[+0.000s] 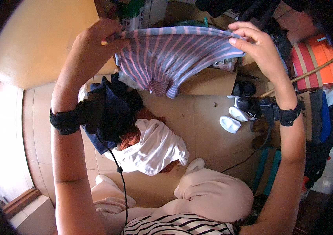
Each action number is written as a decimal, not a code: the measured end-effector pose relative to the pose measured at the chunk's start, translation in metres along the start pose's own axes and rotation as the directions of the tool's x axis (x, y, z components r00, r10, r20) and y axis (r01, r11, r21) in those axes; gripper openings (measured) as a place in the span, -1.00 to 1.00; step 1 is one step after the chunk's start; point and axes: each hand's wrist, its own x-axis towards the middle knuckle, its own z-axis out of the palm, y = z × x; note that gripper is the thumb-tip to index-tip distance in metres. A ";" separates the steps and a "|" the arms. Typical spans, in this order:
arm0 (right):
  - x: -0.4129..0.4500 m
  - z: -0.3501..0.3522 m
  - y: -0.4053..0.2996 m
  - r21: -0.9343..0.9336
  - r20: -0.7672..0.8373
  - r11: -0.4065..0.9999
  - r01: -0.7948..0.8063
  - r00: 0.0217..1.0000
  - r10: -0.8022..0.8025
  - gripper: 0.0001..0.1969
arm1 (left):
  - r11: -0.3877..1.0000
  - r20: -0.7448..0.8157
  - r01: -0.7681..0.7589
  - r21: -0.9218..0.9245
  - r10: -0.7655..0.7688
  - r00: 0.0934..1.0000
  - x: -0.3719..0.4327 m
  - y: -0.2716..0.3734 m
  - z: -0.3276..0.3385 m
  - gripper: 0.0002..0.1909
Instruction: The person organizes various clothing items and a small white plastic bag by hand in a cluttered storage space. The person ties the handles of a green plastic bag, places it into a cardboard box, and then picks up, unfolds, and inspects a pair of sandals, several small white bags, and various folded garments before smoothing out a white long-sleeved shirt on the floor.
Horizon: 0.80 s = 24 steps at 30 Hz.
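Note:
A blue-grey knitted garment with pink stripes [181, 47] is stretched between both hands, its folded edge uppermost and its lower part hanging bunched. My left hand [104, 33] grips the left end of that edge, its fingertips partly hidden. At the right end, my right hand [250, 39] pinches the cloth between thumb and fingers. Below, on the tiled floor, a white cloth [157, 147] lies over a rust-coloured knitted item [129, 140], beside a heap of dark blue and black clothing [112, 114].
White slippers [230, 124] and black shoes [244, 105] stand on the floor at right, near a wooden stick [313, 70]. A cardboard box [210, 82] is behind the striped garment. A wooden panel [43, 44] rises at upper left. A cable hangs from the left wrist strap.

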 end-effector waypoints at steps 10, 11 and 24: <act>0.000 0.014 0.010 0.957 0.259 0.068 -0.281 0.938 0.229 -0.74 | 0.093 0.245 0.256 -0.962 -0.114 0.963 0.008 0.013 0.006 -0.59; 0.004 0.014 0.011 0.986 0.160 0.005 -0.164 0.969 0.187 -0.71 | -0.007 0.165 0.166 -0.986 -0.099 0.981 0.011 0.013 0.009 -0.51; -0.072 0.125 0.012 0.822 0.569 -0.175 -0.542 0.774 0.276 -0.71 | -0.322 0.733 0.667 -0.671 -0.154 0.663 -0.061 0.019 0.129 -0.71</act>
